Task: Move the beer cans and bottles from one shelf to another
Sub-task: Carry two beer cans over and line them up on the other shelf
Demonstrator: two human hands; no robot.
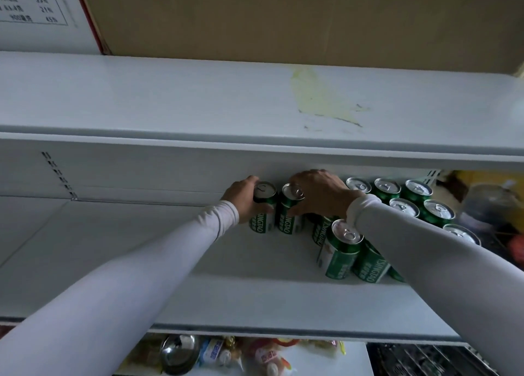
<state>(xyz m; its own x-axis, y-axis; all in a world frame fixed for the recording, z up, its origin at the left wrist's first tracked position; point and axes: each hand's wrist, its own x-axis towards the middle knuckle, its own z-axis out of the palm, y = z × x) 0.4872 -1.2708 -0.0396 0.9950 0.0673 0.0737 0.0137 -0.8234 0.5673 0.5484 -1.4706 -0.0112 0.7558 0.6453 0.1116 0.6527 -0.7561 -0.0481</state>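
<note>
Both hands (283,197) grip smooth cylindrical green cans (276,208) on white shelf (255,290).

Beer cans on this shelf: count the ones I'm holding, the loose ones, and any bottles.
Green cans held: 2, one in the left hand, one in the right hand.
Green cans standing free: 10, three partly hidden by the right sleeve.
Bottles: 0.
Total: 12.
</note>
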